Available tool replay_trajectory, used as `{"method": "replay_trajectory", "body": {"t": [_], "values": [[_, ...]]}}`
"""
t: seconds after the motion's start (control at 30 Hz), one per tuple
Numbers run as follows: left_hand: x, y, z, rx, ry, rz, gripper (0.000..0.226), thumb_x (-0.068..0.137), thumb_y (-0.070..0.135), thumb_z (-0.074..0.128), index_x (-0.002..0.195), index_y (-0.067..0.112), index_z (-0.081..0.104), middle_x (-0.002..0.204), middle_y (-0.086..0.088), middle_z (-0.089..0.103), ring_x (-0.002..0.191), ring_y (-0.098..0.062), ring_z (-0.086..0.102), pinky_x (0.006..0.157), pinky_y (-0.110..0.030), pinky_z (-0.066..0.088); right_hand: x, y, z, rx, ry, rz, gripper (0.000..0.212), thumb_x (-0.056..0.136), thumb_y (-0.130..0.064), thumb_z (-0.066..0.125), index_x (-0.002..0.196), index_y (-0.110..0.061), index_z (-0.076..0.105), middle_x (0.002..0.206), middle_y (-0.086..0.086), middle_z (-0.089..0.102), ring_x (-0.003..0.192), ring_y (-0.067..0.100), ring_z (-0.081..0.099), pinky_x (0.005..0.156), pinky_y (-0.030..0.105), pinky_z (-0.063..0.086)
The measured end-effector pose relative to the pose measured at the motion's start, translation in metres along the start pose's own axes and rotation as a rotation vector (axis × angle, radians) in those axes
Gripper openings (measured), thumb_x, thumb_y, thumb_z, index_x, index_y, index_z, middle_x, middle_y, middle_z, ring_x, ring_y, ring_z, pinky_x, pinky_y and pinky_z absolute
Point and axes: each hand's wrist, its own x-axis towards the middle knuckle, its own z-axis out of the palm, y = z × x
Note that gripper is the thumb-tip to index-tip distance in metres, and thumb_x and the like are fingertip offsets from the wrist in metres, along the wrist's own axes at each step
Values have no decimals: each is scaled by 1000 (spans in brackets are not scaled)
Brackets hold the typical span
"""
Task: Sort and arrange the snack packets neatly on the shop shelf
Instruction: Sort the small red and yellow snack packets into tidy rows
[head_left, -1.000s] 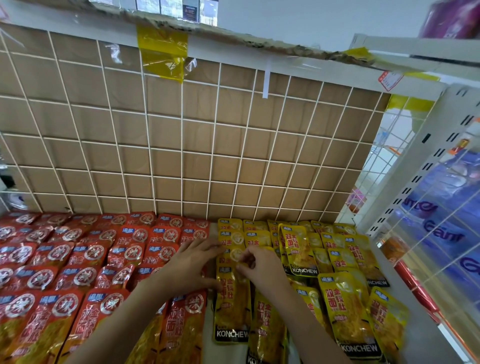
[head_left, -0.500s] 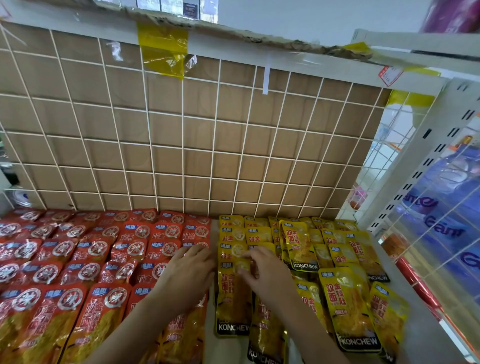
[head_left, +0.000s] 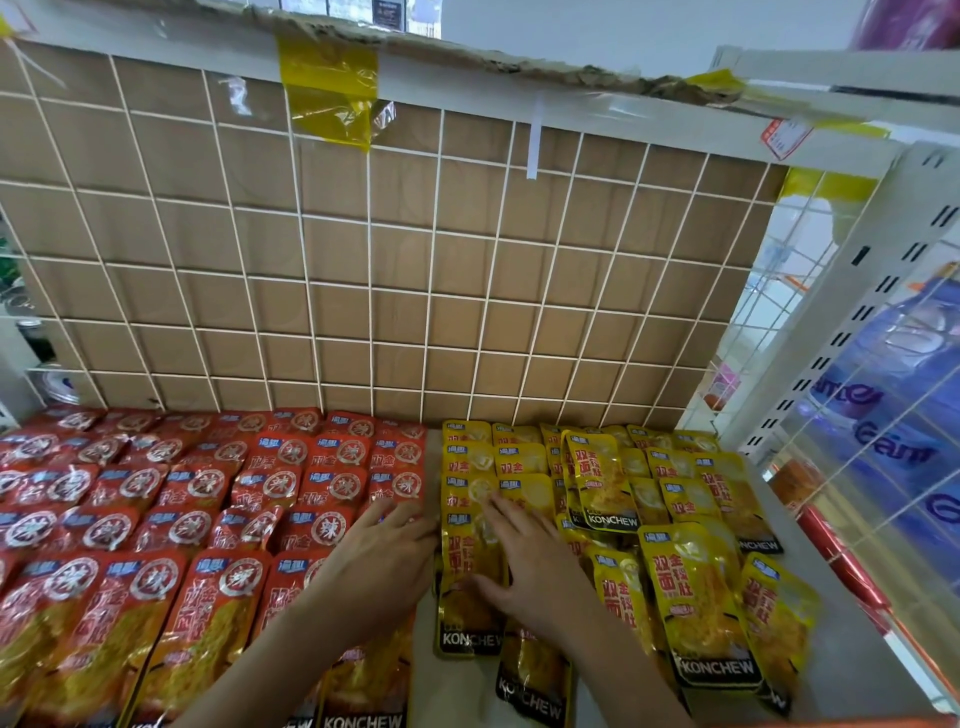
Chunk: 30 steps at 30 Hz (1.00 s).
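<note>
Head view. We observe the shelf (head_left: 836, 582) stocked in two blocks. The red packets (head_left: 208, 499) fill the left part in overlapping rows that run back to the wire grid (head_left: 395, 270), which has brown cardboard (head_left: 337, 312) behind it. The yellow packets (head_left: 675, 499) fill the right part. Those at the back lie in rows, while those towards the front lie at a slant and overlap unevenly.

The left hand (head_left: 382, 558) lies flat, fingers straight and close together, on the right edge of the red block, where it meets the yellow block. It holds nothing.

The right hand (head_left: 524, 564) lies flat with fingers spread on the leftmost column of yellow packets. Its thumb rests on the front packet (head_left: 467, 597) of that column. The hand appears to press rather than grip, though the palm hides the contact beneath it.

A strip of yellow tape (head_left: 330, 88) hangs over the top rail. A slotted white upright (head_left: 852, 291) stands at the right, and blue packs (head_left: 893, 415) show behind side mesh beyond it.
</note>
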Motion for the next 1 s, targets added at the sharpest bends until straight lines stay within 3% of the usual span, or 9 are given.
{"method": "replay_trajectory", "body": {"t": [0.07, 0.2, 0.37, 0.5, 0.67, 0.83, 1.0], "values": [[0, 1, 1, 7, -1, 2, 37, 78, 40, 37, 72, 33, 73, 82, 21, 68, 85, -2, 63, 81, -26, 51, 0, 0, 1, 8, -3, 4, 79, 90, -54, 44, 149, -25, 0, 157, -8, -3, 144, 11, 2, 109, 24, -9], [-1, 0, 5, 17, 16, 8, 35, 78, 39, 39, 72, 32, 72, 84, 20, 68, 87, -3, 63, 86, -27, 31, -1, -2, -2, 17, -2, 5, 78, 91, -52, 42, 149, -24, -3, 157, -8, -5, 144, 10, 0, 107, 23, -10], [-3, 1, 1, -3, 60, 17, 37, 77, 39, 36, 72, 33, 72, 83, 21, 68, 85, -1, 64, 82, -27, 49, -5, -4, -3, 32, 7, -14, 83, 88, -57, 45, 148, -25, -3, 156, -10, -10, 144, 12, -2, 108, 24, -9], [-4, 1, 5, 9, 49, 30, 37, 77, 37, 37, 68, 31, 72, 81, 20, 68, 85, -3, 64, 84, -27, 32, -12, -2, -5, 38, -49, -43, 86, 86, -54, 49, 149, -25, -2, 155, -10, -15, 143, 9, -8, 109, 24, -11], [-8, 3, 5, -48, 37, 31, 37, 76, 38, 36, 72, 32, 73, 83, 22, 68, 85, 0, 63, 81, -23, 46, -12, -1, -5, 50, -78, -42, 86, 87, -50, 52, 148, -26, -2, 154, -10, -19, 137, 3, -13, 106, 24, -13], [-13, 8, 2, -68, 23, 15, 35, 75, 39, 38, 77, 33, 73, 89, 20, 68, 87, 0, 63, 85, -25, 31, -10, -3, -3, 41, -75, -34, 84, 88, -50, 51, 149, -25, -3, 155, -8, -18, 139, 5, -14, 106, 23, -13], [-14, 11, 1, -69, 14, -31, 33, 75, 38, 38, 76, 32, 71, 88, 21, 67, 88, -1, 62, 85, -25, 30, -11, -2, -2, 45, -65, -27, 85, 88, -50, 52, 149, -24, -2, 155, -8, -16, 143, 10, -10, 107, 24, -12]]}}
